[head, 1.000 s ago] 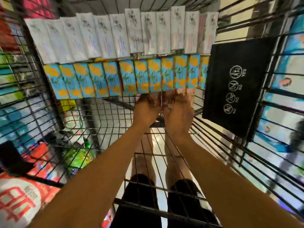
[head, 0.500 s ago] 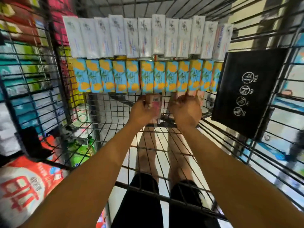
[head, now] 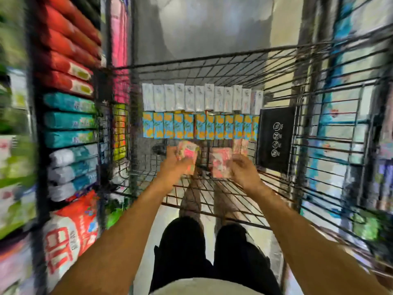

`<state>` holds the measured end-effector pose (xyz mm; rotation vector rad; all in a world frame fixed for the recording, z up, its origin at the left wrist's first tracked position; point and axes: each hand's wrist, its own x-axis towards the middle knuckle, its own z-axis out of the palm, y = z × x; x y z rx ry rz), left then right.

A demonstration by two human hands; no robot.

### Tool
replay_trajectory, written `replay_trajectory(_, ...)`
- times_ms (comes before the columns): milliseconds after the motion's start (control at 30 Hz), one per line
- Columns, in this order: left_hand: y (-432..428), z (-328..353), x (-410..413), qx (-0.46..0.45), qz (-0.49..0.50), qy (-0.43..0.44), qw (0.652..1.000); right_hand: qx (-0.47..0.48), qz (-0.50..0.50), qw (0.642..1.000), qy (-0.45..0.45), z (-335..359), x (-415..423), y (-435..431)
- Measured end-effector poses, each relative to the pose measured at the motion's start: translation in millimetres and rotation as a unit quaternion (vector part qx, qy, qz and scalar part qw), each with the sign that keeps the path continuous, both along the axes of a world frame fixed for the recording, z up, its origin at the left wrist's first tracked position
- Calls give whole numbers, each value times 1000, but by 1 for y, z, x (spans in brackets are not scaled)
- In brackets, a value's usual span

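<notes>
Both hands reach into a black wire shopping cart (head: 234, 58). My left hand (head: 173, 165) grips a pink and yellow packet (head: 189, 153). My right hand (head: 242, 169) holds a pink packet (head: 221, 165), and another pink packet (head: 240, 146) stands just beyond it. At the cart's far end stand a row of white boxes (head: 202, 101) and, in front of them, a row of blue and orange boxes (head: 200, 126). The frame is blurred by motion.
A black flap with round pictograms (head: 275, 137) hangs on the cart's right wall. On the left stand store shelves with red packs (head: 68, 50), teal packs (head: 70, 122) and a red and white bag (head: 72, 231). My legs show through the cart's floor.
The view has swung up and back, so the cart looks farther off. My hands have drawn back from the blue boxes and apart, each now holding a pink packet.
</notes>
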<state>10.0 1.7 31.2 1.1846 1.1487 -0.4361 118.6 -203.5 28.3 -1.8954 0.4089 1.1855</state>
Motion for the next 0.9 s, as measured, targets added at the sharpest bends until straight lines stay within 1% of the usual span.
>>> replay_trajectory(67, 7, 27, -1, -8, 42, -11, 999, 12, 4, 1000, -15, 34, -3, 4)
replay_trajectory(167, 10, 71, -3, -65, 143, -43, 987, 22, 45, 998, -43, 82, -10, 10)
replay_trajectory(233, 12, 102, -8, -106, 208, -79, 969, 42, 44, 996, -67, 113, -14, 13)
replay_trajectory(300, 15, 131, -16, -128, 265, -122, 948, 71, 32, 994, -80, 137, -19, 12)
replay_trajectory(433, 17, 180, -35, -132, 353, -182, 908, 140, 37, 986, -86, 182, -28, 13)
replay_trajectory(533, 11, 206, -52, -121, 394, -233, 881, 165, 68, 981, -76, 202, -32, 9)
replay_trajectory(667, -7, 247, -75, -85, 452, -266, 847, 201, 113, 968, -95, 224, -30, 7)
replay_trajectory(800, -35, 277, -97, -25, 503, -255, 825, 225, 120, 962, -95, 247, -32, 7)
replay_trajectory(900, -57, 293, -120, 23, 525, -245, 815, 270, 148, 946, -103, 263, -35, 6)
